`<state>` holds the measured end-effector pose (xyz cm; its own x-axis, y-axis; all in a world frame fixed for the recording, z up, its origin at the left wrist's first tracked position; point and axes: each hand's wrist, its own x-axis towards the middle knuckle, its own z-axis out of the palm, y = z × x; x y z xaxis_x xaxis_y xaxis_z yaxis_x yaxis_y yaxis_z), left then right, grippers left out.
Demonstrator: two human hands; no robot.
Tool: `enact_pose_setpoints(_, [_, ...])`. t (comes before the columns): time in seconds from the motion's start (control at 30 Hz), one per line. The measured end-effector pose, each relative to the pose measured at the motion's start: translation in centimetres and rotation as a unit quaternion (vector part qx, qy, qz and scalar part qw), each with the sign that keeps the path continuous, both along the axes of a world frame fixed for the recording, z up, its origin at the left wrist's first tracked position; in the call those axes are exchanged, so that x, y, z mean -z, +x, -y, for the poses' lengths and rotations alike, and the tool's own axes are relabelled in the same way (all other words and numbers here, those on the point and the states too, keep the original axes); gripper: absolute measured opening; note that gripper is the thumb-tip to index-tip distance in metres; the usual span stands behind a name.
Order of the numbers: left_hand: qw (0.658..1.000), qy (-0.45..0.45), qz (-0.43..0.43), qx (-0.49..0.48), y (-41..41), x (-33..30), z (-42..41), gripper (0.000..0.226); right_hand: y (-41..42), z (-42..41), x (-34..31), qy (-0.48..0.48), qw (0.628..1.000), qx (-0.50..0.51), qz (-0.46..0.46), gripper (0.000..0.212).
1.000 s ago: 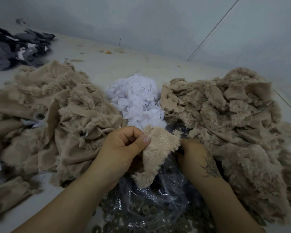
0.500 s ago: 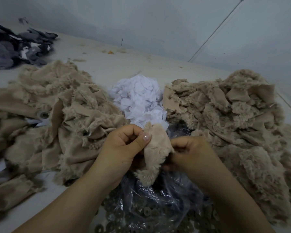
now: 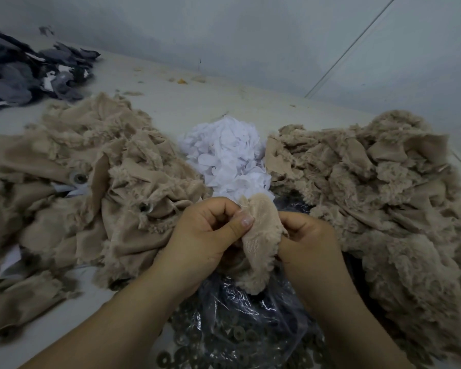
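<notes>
A small piece of tan furry fabric [image 3: 261, 241] hangs between both hands at the centre, smooth backing toward me, fur at its lower edge. My left hand [image 3: 208, 235] pinches its upper left edge between thumb and curled fingers. My right hand [image 3: 306, 238] grips its right edge with curled fingers. Under the hands lies a clear plastic bag [image 3: 240, 315] full of dark round washers [image 3: 181, 352].
A heap of tan fur pieces [image 3: 91, 187], some with metal eyelets, lies at the left; another tan heap [image 3: 383, 203] fills the right. A pile of small white cloth cutouts [image 3: 229, 158] sits between them. Grey fabric scraps [image 3: 24, 73] lie far left by the wall.
My right hand rose from the bag beneath the fabric piece and took hold of its right edge. The piece now hangs folded and narrower between both hands.
</notes>
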<state>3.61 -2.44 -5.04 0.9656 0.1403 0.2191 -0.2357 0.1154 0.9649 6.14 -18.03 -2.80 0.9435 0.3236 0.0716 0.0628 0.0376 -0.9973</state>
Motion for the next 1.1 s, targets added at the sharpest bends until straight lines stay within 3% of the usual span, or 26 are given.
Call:
enact_pose_setpoints(0.17, [0.999, 0.042, 0.001, -0.023, 0.0, 0.1, 0.3, 0.022, -0.2, -0.6, 0.6, -0.132, 0.964, 0.096, 0.209, 0.035])
enact_pose_setpoints(0.3, [0.997, 0.076, 0.01, -0.032, 0.0, 0.2, 0.3, 0.023, -0.1, -0.6, 0.8, -0.13, 0.958, 0.104, 0.233, 0.041])
enact_pose_setpoints(0.43, [0.988, 0.136, 0.032, -0.058, 0.1, 0.2, 0.1, 0.024, 0.2, -0.3, 1.0, -0.046, 0.992, 0.06, 0.104, 0.014])
enact_pose_setpoints(0.47, [0.985, 0.156, 0.038, -0.065, 0.1, 0.2, 0.0, 0.026, 0.3, -0.2, 0.9, -0.021, 0.996, 0.049, 0.067, 0.017])
enact_pose_setpoints(0.53, [0.978, 0.189, 0.047, -0.076, 0.1, 0.2, 0.1, 0.034, 0.3, 0.0, 0.9, 0.02, 0.999, 0.027, 0.021, 0.048])
enact_pose_setpoints(0.57, [0.975, 0.202, 0.048, -0.08, 0.0, 0.2, 0.1, 0.038, 0.2, -0.1, 0.8, 0.017, 0.999, 0.02, 0.023, 0.052])
enact_pose_setpoints(0.63, [0.972, 0.216, 0.049, -0.081, -0.1, 0.1, 0.4, 0.04, -0.1, -0.2, 0.6, -0.012, 0.999, 0.023, 0.047, 0.034])
enact_pose_setpoints(0.7, [0.971, 0.222, 0.047, -0.071, -0.3, 0.0, 0.6, 0.035, 0.1, -0.1, 0.9, -0.003, 1.0, 0.027, 0.007, 0.017])
enact_pose_setpoints(0.8, [0.983, 0.175, 0.03, -0.046, -0.4, -0.3, 0.7, 0.026, 0.5, 0.2, 1.1, 0.054, 0.995, 0.004, -0.084, 0.016])
enact_pose_setpoints(0.97, [0.994, 0.108, -0.005, -0.029, -0.4, -0.4, 0.6, 0.021, 0.4, -0.2, 1.0, 0.025, 0.998, 0.05, -0.033, 0.004])
enact_pose_setpoints(1.1, [0.992, 0.11, -0.017, -0.061, -0.3, -0.2, 0.8, 0.03, 0.2, -0.3, 1.1, -0.006, 0.997, 0.07, -0.014, 0.017])
